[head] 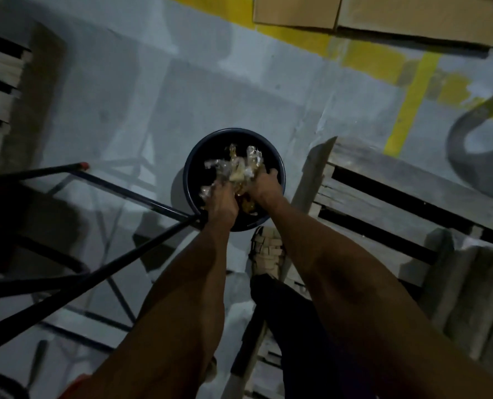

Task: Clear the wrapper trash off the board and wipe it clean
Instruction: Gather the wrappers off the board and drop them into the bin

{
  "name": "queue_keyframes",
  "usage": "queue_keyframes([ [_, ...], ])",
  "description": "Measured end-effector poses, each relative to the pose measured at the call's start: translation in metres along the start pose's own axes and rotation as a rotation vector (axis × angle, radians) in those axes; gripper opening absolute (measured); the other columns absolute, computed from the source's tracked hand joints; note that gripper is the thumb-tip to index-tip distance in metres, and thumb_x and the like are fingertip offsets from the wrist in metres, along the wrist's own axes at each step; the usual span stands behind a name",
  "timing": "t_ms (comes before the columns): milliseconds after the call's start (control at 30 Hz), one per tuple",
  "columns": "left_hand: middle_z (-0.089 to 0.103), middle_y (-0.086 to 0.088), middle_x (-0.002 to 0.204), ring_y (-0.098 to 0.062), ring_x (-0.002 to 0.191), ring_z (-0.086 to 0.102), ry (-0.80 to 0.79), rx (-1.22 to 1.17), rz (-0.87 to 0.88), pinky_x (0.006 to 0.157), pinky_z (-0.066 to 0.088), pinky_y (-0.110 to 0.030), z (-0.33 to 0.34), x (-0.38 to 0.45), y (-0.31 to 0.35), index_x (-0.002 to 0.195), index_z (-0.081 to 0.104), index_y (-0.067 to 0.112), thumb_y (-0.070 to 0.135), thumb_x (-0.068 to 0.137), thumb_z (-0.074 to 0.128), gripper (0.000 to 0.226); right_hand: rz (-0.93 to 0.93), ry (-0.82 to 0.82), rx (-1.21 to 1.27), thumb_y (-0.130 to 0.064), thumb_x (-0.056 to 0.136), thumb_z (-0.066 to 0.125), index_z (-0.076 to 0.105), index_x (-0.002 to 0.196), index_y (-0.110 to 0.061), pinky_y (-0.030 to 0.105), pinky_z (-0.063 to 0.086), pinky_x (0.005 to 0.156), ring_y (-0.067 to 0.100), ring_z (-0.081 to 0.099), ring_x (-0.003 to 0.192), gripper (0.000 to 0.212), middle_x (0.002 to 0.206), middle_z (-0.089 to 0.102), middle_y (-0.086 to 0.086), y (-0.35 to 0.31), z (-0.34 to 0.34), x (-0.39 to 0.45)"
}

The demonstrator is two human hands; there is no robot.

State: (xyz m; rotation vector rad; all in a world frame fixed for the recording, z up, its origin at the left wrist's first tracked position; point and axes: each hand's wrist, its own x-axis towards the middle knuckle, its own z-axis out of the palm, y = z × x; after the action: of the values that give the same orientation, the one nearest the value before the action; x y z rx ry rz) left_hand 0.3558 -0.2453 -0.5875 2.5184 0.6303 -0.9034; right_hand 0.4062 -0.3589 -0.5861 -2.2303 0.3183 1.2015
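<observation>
Item: my left hand (pixel 221 198) and right hand (pixel 264 184), fingers bunched around crumpled wrapper trash (pixel 236 168), held over the dark bin (pixel 193 165) at twelve o'clock. Step: disposal. Next, I judged: release; then wiping. Board unseen. Beyond: grey floor (pixel 153 90).

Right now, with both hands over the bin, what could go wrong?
1. The crumpled wrappers bulge out between the left hand and the right hand; loose pieces may fall outside the dark round bin onto the floor.
2. The light is dim, so a dropped clear piece could go unnoticed.
</observation>
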Motion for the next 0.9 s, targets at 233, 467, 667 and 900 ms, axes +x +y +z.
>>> queue_keyframes([
  [233, 0.034, -0.017, 0.158, -0.043, 0.147, 0.029, -0.184, 0.088, -0.126, 0.120, 0.030, -0.056, -0.045, -0.008, 0.018, 0.159, 0.025, 0.019, 0.010, 0.089, 0.075, 0.085, 0.032, 0.121, -0.017, -0.016, 0.104, 0.049, 0.046, 0.144, 0.002, 0.045, 0.045, 0.108, 0.043, 0.056, 0.125, 0.043, 0.150, 0.039, 0.027, -0.016, -0.023, -0.033],
  [467, 0.032, -0.025, 0.160, -0.041, 0.147, 0.034, -0.217, -0.200, -0.283, 0.117, 0.035, -0.047, -0.124, -0.085, 0.048, 0.161, -0.002, -0.002, 0.005, 0.095, 0.068, 0.096, 0.104, 0.184, 0.220, -0.023, 0.096, 0.059, 0.048, 0.141, -0.002, 0.046, 0.050, 0.099, 0.043, 0.057, 0.123, 0.051, 0.140, 0.052, 0.023, -0.061, -0.060, -0.129],
  [667, 0.062, -0.017, 0.112, -0.032, 0.098, 0.060, -0.071, -0.341, -0.204, 0.064, 0.046, -0.012, -0.179, -0.197, 0.076, 0.135, 0.054, -0.002, 0.018, 0.109, 0.040, 0.036, 0.091, 0.308, 0.493, -0.009, 0.093, 0.057, 0.066, 0.126, 0.000, 0.037, 0.051, 0.091, 0.037, 0.064, 0.114, 0.035, 0.124, 0.069, 0.022, -0.097, -0.081, -0.228],
  [900, 0.067, -0.018, 0.124, -0.033, 0.111, 0.064, -0.109, -0.541, -0.154, 0.083, 0.049, -0.033, -0.269, -0.326, 0.051, 0.121, 0.068, 0.002, 0.008, 0.100, 0.051, 0.028, 0.128, 0.282, 0.870, -0.029, 0.078, 0.054, 0.072, 0.094, -0.029, 0.048, 0.061, 0.075, 0.034, 0.072, 0.090, 0.024, 0.100, 0.076, 0.013, -0.104, -0.079, -0.320],
])
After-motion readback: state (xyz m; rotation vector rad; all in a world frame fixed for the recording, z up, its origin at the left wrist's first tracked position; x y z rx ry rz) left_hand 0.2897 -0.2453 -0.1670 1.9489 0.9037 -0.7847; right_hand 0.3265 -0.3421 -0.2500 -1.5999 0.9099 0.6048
